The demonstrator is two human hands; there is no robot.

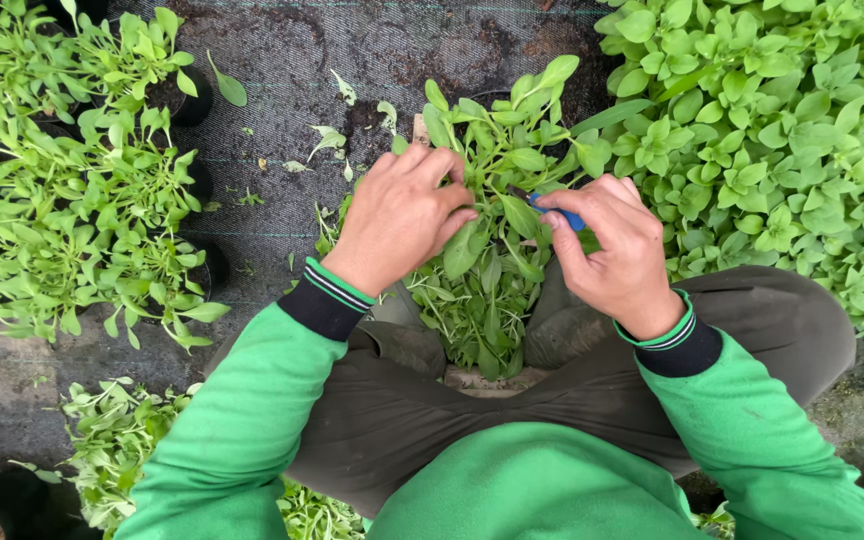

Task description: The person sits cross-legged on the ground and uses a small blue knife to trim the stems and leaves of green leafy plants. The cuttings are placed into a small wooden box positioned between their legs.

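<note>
A leafy green plant [492, 170] in a dark pot stands on the ground between my knees. My left hand [399, 217] is closed around a bunch of its leaves and stems on the left side. My right hand [607, 250] grips a small tool with a blue handle [564, 214], its tip buried among the leaves at the plant's middle. The tool's working end is hidden by foliage. My green sleeves with dark striped cuffs frame both hands.
Dense rows of green potted seedlings [782, 120] fill the right. More potted plants [62, 190] stand at the left. Dark woven ground cloth [282, 110] with scattered cut leaves lies between. A heap of cut foliage [117, 440] sits at lower left.
</note>
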